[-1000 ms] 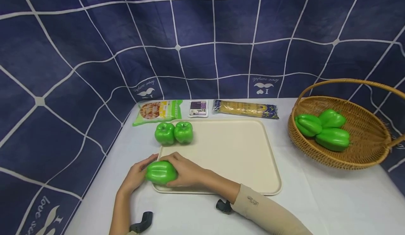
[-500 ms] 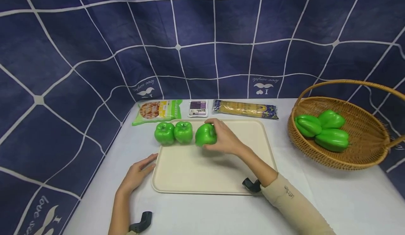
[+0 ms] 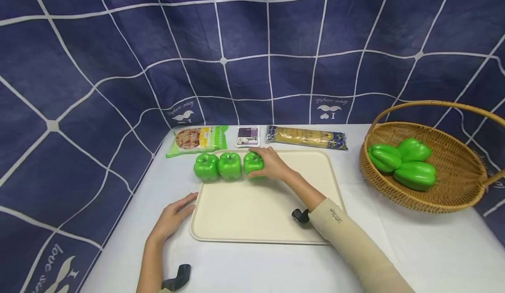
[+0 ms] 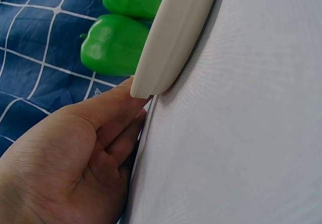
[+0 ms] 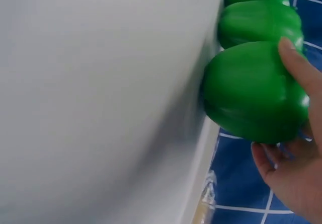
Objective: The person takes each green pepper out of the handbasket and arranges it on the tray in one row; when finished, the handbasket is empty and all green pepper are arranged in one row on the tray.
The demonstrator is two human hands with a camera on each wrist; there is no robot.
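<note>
My right hand grips a green bell pepper at the back of the cream tray. In the right wrist view, thumb and fingers lie around this bell pepper, which sits upright on or just over the tray; which one, I cannot tell. Two more green bell peppers stand in line to its left, the middle pepper and the end pepper at the tray's back left corner. Beside the tray's left edge rests my left hand, fingers extended. Its thumb touches the tray rim in the left wrist view.
A wicker basket with a tall handle stands at the right, holding several green peppers. Behind the tray lie a green food bag, a small purple-and-white pack and a pasta packet. A patterned blue cloth hangs behind.
The right hand has carried its bell pepper from near the left hand to the back row, turning it upright and setting it close to the other two. The left hand has stayed put.
</note>
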